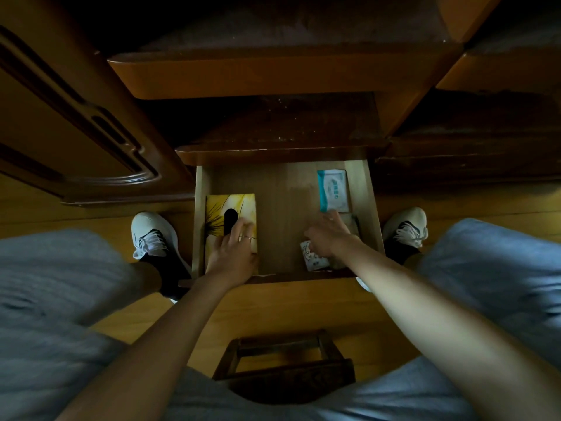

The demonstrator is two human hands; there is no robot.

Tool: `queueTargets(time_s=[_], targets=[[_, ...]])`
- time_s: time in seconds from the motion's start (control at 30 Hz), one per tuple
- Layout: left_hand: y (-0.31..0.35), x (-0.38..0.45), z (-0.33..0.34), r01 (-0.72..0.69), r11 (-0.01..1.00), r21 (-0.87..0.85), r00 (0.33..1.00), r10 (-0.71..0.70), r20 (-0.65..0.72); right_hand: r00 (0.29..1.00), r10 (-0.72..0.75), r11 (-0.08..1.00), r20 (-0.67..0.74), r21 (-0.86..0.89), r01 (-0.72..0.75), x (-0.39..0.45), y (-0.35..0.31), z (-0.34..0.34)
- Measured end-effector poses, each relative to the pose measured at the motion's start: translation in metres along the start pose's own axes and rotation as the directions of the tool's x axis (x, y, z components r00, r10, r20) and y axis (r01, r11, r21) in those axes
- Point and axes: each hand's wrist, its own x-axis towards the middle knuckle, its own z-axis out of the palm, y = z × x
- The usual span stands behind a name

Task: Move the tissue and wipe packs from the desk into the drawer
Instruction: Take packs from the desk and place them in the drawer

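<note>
An open wooden drawer (361, 189) is seen from above, pulled out below the dark worktop (273, 74) edge, and both hands are reached down into it. The left hand (232, 253) is laid flat on the near end of a yellow tissue box (226, 205), which lies flat against the drawer's left wall with its dark oval slot facing up; the fingers are spread over the box top, so this grip is loose and flat rather than closed around anything, and a ring is worn on one finger. The right hand (329, 235) is placed on the right side of the drawer, with the fingers curled downward over a small white pack (312, 258) at the front right corner; whether that grip is closed on the pack cannot be told, since the fingertips are hidden by the back of the hand. A blue-and-white wipe pack (333, 189) is seen lying flat farther back, just beside the right wall and just beyond the right hand. A brownish item under that hand is too dark to be identified. White shoes (151, 235) are planted on the wooden floor (288, 302) on either side of the drawer, and a small wooden stool (285, 366) is visible between the knees.
</note>
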Motion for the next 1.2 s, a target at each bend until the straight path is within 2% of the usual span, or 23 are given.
queueTargets(time_s=[0.13,0.2,0.23,0.3,0.4,0.5,0.57,0.7,0.83,0.97,1.1,1.2], targets=[[-0.002,0.003,-0.001,-0.017,1.0,-0.005,0.999,0.016,-0.037,0.994,-0.027,0.998,0.102,-0.054,0.032,-0.002,0.008,0.012],[-0.004,0.002,-0.002,-0.026,0.999,-0.019,0.999,0.026,-0.037,0.992,-0.014,0.999,0.125,0.052,0.007,-0.006,0.009,0.016],[-0.005,0.001,-0.001,-0.031,0.999,-0.017,0.999,0.03,-0.035,0.994,0.008,0.997,0.11,0.077,-0.016,-0.008,0.007,0.016],[-0.009,-0.001,0.0,-0.039,0.999,-0.003,0.999,0.039,-0.025,0.999,-0.014,1.0,0.039,0.009,0.013,-0.011,0.001,0.011],[-0.012,-0.003,-0.001,-0.046,0.999,-0.011,0.999,0.046,-0.02,0.998,-0.036,0.986,0.05,0.164,0.028,-0.01,0.004,0.001],[-0.014,-0.004,-0.001,-0.039,0.999,-0.014,0.999,0.039,-0.017,0.996,-0.082,0.975,0.039,0.211,0.072,-0.009,0.015,0.002],[-0.014,-0.005,0.0,-0.03,0.999,-0.026,0.999,0.03,-0.014,0.995,-0.075,0.983,0.064,0.173,0.063,-0.012,0.016,0.01],[-0.014,-0.005,-0.001,-0.024,0.999,-0.033,1.0,0.024,-0.002,0.998,-0.017,0.998,0.062,-0.058,0.02,-0.013,0.009,0.016],[-0.01,-0.004,-0.005,0.001,1.0,-0.001,1.0,-0.001,0.011,1.0,-0.024,0.987,-0.014,-0.161,0.021,-0.015,-0.002,0.01],[0.007,-0.008,-0.026,-0.025,1.0,-0.018,0.999,0.024,-0.023,0.995,-0.008,0.999,-0.1,-0.032,0.005,-0.026,0.005,-0.011],[0.038,-0.019,-0.077,-0.128,0.992,0.009,0.973,0.127,-0.192,0.996,0.032,0.954,-0.079,0.299,-0.007,-0.05,0.022,-0.049],[0.062,-0.036,-0.136,-0.258,0.965,0.043,0.899,0.256,-0.356,0.963,0.088,0.852,-0.254,0.52,0.059,-0.078,0.043,-0.086]])
